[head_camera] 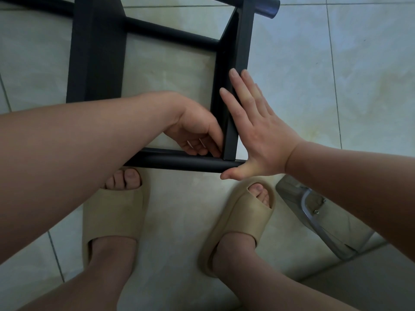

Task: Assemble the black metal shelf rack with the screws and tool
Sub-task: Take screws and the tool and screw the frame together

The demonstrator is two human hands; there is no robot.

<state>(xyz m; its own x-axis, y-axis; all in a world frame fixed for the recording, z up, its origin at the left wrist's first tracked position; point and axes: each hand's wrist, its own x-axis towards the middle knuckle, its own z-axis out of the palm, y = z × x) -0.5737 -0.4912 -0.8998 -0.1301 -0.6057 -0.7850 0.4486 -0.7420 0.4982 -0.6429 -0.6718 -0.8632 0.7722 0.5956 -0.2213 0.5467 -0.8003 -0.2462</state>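
Here the black metal shelf rack (96,52) is lying flat on the pale tiled floor (336,75), just ahead of the person's feet, with its near right corner being worked on. At that corner a black angled metal upright (240,41) is meeting a black round crossbar tube (179,163) that is running along the rack's near edge.

The left hand (197,129) is reaching inside the frame, its fingers curling tightly into the inner angle of the joint. Whether they are pinching a screw there is hidden. The right hand (262,135) is lying flat with fingers straight and slightly spread, pressing on the outer face of the upright, the thumb bracing the tube's end.

The likely trouble is alignment. If the flat hand is easing off or pushing unevenly, the upright could be sliding off the tube end, so any screw would be going in crooked or dropping onto the tiles.

Beige foam slippers (114,212) are standing close to the near edge, and a chrome chair leg (314,212) is sitting beside the right foot.
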